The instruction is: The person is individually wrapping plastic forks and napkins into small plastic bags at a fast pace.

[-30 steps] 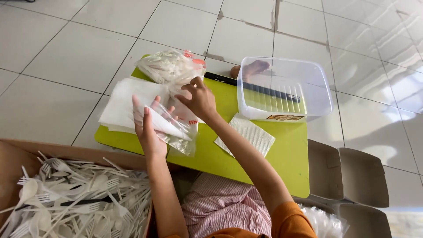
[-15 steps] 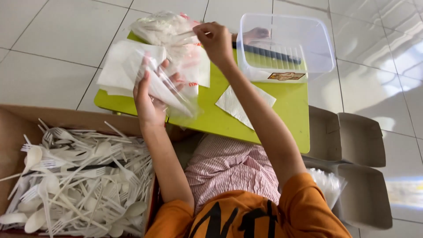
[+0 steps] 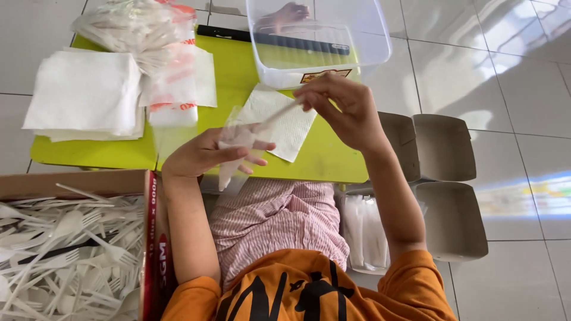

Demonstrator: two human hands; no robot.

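Nearest, at 8 o'clock, we see a cardboard box [image 3: 89,181] full of white plastic forks and spoons [image 3: 65,249]. Above our lap, the left hand [image 3: 205,156] grasps a small clear plastic sleeve [image 3: 233,151] with folded napkin inside, while the right hand [image 3: 345,110] pinches a white utensil handle [image 3: 276,116] whose tip sits in the sleeve mouth. Farther out on the green table [image 3: 333,163]: loose napkin [image 3: 294,128] under the hands, napkin stack [image 3: 86,95] at 10 o'clock, clear tub [image 3: 369,44] at 12.
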